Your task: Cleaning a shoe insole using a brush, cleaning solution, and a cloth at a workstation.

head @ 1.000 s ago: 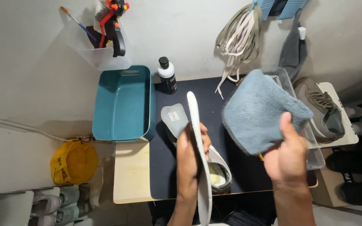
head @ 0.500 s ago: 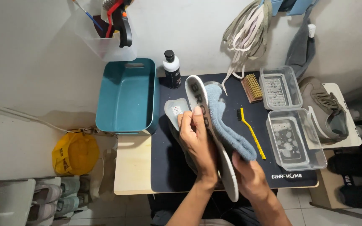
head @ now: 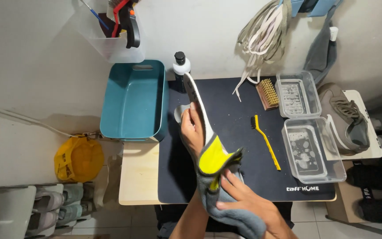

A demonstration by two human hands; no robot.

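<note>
Insole (head: 198, 104), cloth (head: 226, 194), two hands

I see my left hand (head: 192, 132) holding a white insole (head: 198, 106) on edge above the black mat (head: 235, 115) on the table (head: 139, 177), while my right hand (head: 244, 199) presses a grey and yellow cloth (head: 215, 170) around its near end. A teal tub (head: 133, 99) sits left of the mat with a black bottle (head: 181, 73) just beside it. To the right lie a yellow brush (head: 266, 141), a wooden brush (head: 267, 94) and two clear plastic boxes (head: 306, 128).
</note>
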